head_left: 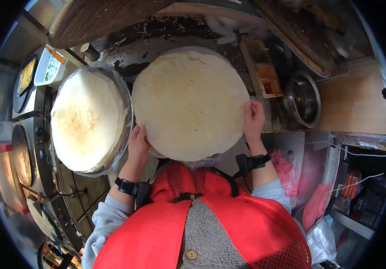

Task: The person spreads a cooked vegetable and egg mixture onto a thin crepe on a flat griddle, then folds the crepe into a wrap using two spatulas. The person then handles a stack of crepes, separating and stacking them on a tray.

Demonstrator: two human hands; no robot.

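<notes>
A large round flatbread (190, 105) was held flat at the middle of the dark griddle top (157, 31), gripped at its near rim from both sides. The left hand (138, 145) was closed on the near-left edge, fingers tucked under the bread and the thumb above; the right hand (253, 120) was clamped on the right edge, fingers curled over it. A stack of finished flatbreads (87, 121) had already been piled on a plastic-lined tray (122, 89) just beside it, at the left edge of the counter. Judged from this, much of the batch had been cooked and stacked, while the held piece had not yet been added to the pile. A metal bowl (304, 98) stood near the right edge.
</notes>
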